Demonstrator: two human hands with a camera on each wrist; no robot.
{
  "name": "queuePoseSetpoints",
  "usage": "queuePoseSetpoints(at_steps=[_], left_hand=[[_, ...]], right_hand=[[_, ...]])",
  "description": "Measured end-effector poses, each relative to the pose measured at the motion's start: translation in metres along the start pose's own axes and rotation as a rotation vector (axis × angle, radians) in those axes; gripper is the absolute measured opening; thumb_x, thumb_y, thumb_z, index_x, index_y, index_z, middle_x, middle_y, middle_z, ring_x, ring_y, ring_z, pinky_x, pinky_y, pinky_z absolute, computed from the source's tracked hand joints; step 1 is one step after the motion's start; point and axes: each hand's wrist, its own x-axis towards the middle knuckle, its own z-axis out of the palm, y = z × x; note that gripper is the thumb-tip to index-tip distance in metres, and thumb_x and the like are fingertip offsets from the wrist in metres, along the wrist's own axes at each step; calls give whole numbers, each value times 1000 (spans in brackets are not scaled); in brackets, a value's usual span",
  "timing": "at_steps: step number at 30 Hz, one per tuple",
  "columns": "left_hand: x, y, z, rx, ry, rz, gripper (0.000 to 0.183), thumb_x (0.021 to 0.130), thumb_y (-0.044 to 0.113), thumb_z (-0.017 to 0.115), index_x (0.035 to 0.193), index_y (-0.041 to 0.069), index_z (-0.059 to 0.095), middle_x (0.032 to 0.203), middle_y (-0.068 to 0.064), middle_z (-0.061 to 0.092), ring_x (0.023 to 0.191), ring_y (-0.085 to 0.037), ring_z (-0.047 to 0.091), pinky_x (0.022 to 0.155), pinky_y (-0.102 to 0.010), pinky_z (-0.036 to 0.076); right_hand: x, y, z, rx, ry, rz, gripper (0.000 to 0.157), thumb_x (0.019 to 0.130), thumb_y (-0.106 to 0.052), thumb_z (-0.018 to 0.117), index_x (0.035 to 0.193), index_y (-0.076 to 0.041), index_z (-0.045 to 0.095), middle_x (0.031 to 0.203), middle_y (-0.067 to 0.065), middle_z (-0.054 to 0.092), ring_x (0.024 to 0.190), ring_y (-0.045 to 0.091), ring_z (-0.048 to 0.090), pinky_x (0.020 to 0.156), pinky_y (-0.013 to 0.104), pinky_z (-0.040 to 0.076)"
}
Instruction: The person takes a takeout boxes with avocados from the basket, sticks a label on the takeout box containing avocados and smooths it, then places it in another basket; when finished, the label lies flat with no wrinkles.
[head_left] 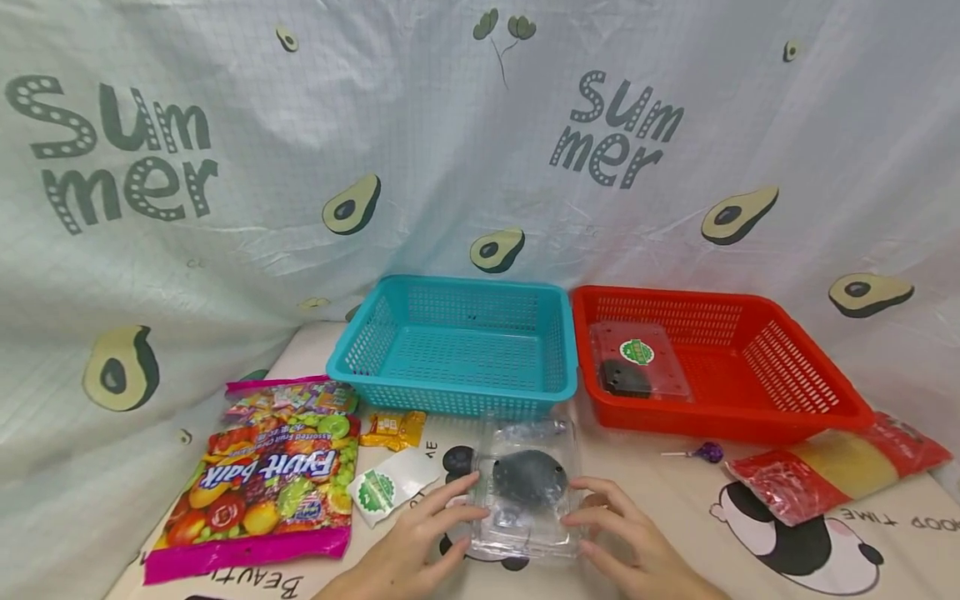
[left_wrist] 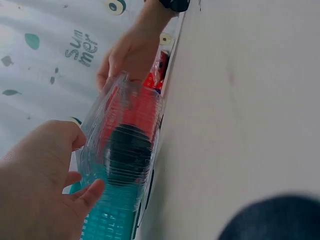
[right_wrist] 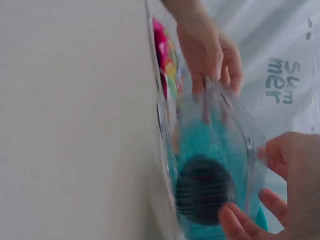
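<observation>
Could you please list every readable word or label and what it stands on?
"summer", twice: curtain.
"Fruit", upside down: pink-edged bag; its other print is unclear.
"BEAUTI…", upside down: tablecloth.
"TIME", upside down: tablecloth; other words there are partial.
Too small or blurred: green stickers on the white card and the clear box in the red basket; orange packet; red-and-yellow packet.

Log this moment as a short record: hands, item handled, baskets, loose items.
Left hand: touches clear box, left side
Right hand: touches its right side
Box contents: dark oval thing
Blue basket: beyond the box
Red basket: right of blue, holding second box
Left items: candy bag, yellow packet, white packet
Right items: lollipop, red packet
</observation>
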Motion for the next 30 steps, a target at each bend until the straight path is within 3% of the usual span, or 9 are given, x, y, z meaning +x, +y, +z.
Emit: queuePoseSetpoints(at_steps=[5,8,11,14,17,21,23,30], left_hand=[[-1,1,-1,4,-18,-11,40,79,11,63,117,20,55,134,-9,40,117,-23,46,83,-37,48],[-3,2,-5,36,-18,-56,37,81,14,63,116,22,56,137,-5,38,118,-20,45,84,-35,48],[-3,-2,-16,110,41,-155,34,80,16,63,113,24,59,137,0,38,118,-19,45,83,-38,48],[-4,-12,-32,170,116,-306,29,80,15,64,108,24,61,134,1,41,117,-21,45,84,-45,46],[-8,-27,-46,185,139,-451,24,80,15,64,104,19,63,128,-2,47,116,-24,45,86,-52,42],[-17,-45,-58,208,88,-623,23,83,18,60,106,14,62,120,-6,54,113,-27,47,88,-53,39],[-21,-52,-60,219,46,-675,25,84,21,59,108,13,61,118,-8,55,112,-29,47,90,-54,38],[-31,-60,-54,328,-107,-709,45,81,41,60,114,11,57,128,-20,43,126,-40,20,96,-63,13]], right_hand=[[-3,3,3,14,87,-14,45,75,-2,65,116,-13,54,132,16,36,113,16,42,88,21,42],[-4,6,4,27,126,-17,53,72,3,65,122,-3,48,132,20,33,115,15,40,88,20,41],[-4,8,5,59,127,2,56,72,7,63,125,1,44,132,22,31,113,13,42,85,24,44],[-5,10,6,90,117,22,56,74,9,61,126,2,42,132,23,30,113,13,43,84,26,45],[-5,10,6,109,115,27,55,75,10,60,126,3,41,132,24,30,113,14,43,84,27,45],[-4,8,5,130,98,64,54,77,9,58,127,2,40,133,21,30,114,12,42,87,25,44],[-3,6,4,149,96,82,53,78,8,58,128,2,39,132,20,30,113,11,42,87,25,43],[3,-6,2,179,134,57,53,77,11,57,126,5,40,129,23,34,111,13,44,85,26,45]])
